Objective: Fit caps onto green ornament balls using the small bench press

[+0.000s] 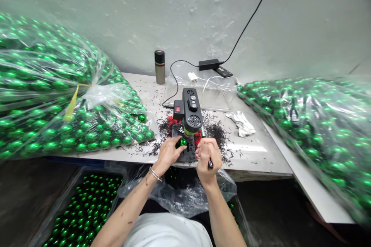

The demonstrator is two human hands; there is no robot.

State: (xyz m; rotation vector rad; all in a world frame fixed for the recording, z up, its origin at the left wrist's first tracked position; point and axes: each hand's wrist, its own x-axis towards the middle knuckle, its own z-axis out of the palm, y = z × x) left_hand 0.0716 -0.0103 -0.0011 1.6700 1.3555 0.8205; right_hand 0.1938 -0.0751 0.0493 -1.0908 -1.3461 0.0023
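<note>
Between the thumb and fingers of my left hand (170, 151) is a shiny green ball (182, 142), held under the head of a small black machine (191, 110). My right hand (209, 158) is wrapped round a black lever handle (210, 164) at the machine's right side. A red switch shows on the box at the machine's left. Red material and many small black scraps (216, 135) lie around the machine's base.
Large clear bags of green balls stand at the left (58, 96) and right (313, 123). Behind are a flask (159, 67), a black power adapter (209, 64) and a white plug (192, 77). White gloves (242, 123) lie right. Below left is a bin of green balls (84, 204).
</note>
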